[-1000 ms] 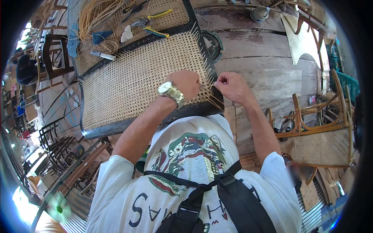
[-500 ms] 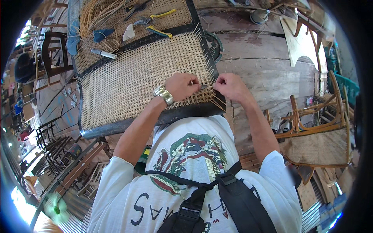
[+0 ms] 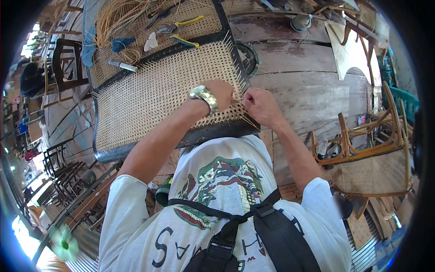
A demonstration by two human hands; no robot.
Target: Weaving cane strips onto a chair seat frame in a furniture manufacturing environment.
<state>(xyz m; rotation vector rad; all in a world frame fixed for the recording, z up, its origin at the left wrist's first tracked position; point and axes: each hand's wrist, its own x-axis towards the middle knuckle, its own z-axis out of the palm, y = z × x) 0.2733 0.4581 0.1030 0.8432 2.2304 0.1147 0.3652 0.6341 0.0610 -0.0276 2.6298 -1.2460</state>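
A woven cane panel (image 3: 154,99) in a black wooden frame (image 3: 199,133) lies before me, with loose strand ends sticking out along its edges. Over its near right corner my left hand (image 3: 221,94), with a metal watch on the wrist, is closed with the knuckles turned up; whatever its fingers hold is hidden. Close beside it, my right hand (image 3: 261,106) pinches at the right edge of the weave, on what looks like a cane strand. A few cane strand ends (image 3: 248,120) poke out over the frame's corner below the hands.
On the frame's far section lie a bundle of cane strands (image 3: 113,22), yellow-handled pruning shears (image 3: 186,22), a blue cloth piece (image 3: 121,44), a white scrap (image 3: 151,41) and a white-and-grey tube-like tool (image 3: 122,65). A cane-seated chair (image 3: 371,172) lies at right; a dark chair (image 3: 68,68) stands at left.
My left hand has turned over and shifted slightly, hiding the dark pointed tool tip that showed at its fingers before. My right hand has moved a little left, closer to the weave.
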